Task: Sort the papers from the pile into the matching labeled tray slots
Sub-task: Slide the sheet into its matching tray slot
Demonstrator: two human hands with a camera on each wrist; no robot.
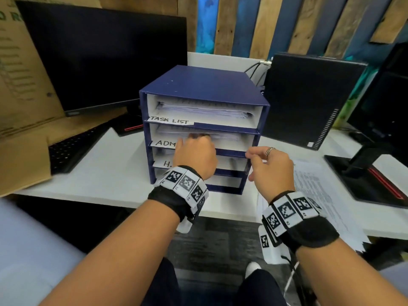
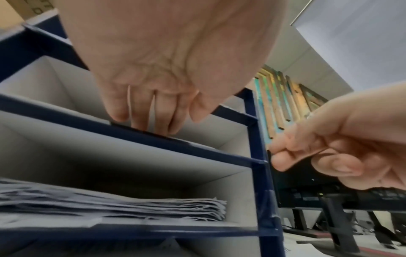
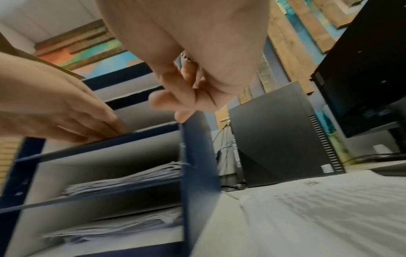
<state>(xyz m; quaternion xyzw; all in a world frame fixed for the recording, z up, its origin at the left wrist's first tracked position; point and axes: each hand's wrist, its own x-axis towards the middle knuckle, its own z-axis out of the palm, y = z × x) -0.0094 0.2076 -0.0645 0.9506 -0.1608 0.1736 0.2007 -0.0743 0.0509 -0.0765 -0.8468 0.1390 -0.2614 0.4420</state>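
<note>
A blue tray organizer [image 1: 205,85] stands mid-desk with stacked slots; the labels read TASK LIST [image 1: 170,120], ADM [image 1: 164,143] with its end hidden by my hand, and H [image 1: 166,163]. White papers lie in the upper slots [image 1: 205,110] and the lower ones [image 3: 131,177]. My left hand [image 1: 194,140] reaches into the ADM slot, its straight fingers [image 2: 153,120] over the blue front lip onto the sheets. My right hand [image 1: 260,160] is at the organizer's right front corner, fingers loosely curled, fingertips [image 2: 276,156] touching the blue post and holding nothing. The paper pile [image 1: 313,191] lies to its right.
A dark monitor [image 1: 99,58] and keyboard [image 1: 72,149] sit to the left, with cardboard [image 1: 19,96] beyond. A black PC tower [image 1: 309,100] stands right behind the organizer. A second monitor's stand [image 1: 371,173] is at the far right. The desk's front edge [image 1: 110,202] is near my wrists.
</note>
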